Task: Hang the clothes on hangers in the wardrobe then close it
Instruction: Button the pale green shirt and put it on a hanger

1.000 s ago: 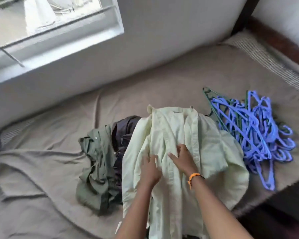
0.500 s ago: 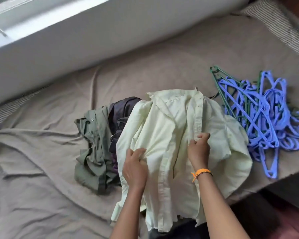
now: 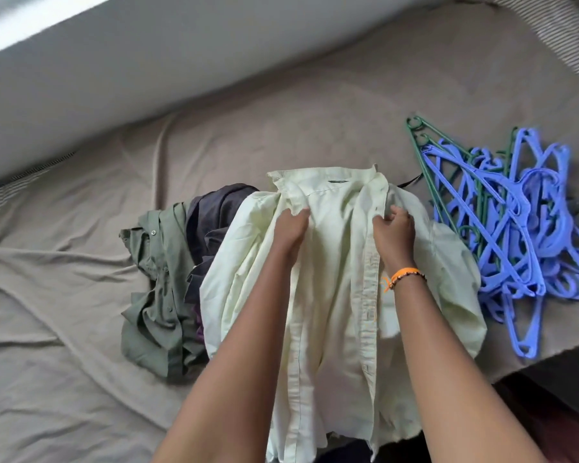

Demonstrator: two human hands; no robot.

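Pale yellow-green cotton: a button-up shirt [image 3: 335, 295] lies open, collar away from the camera, on a bed covered with a taupe sheet [image 3: 81, 379]. Head view, single frame.

Left hand [image 3: 290, 228]: fingers curled into the left front panel just below the collar, grasping a fold of cloth; fingertips buried in the fabric and hard to make out. Right hand [image 3: 393, 233]: fingers clenched on the button placket at the right front, pinching it. An orange beaded bracelet [image 3: 405, 275] sits on the right wrist. Both forearms enter from the bottom edge, cropped there.

Shirt hem hangs over the near bed edge; its lowest part is cut off by the frame. The shirt's right side touches the hanger pile.

Left of the shirt, touching it: a dark navy garment [image 3: 218, 215], mostly hidden under the shirt, type not identifiable. Further left, an olive green shirt [image 3: 157, 289], crumpled, buttons visible.

Right of the shirt: a tangled heap of blue plastic hangers [image 3: 522, 235] with a few green hangers [image 3: 428, 152] beneath; count not determinable.

Behind the bed: white wall [image 3: 147, 71]. Striped mattress ticking [image 3: 559, 35] exposed at the top right. Wardrobe not in frame.
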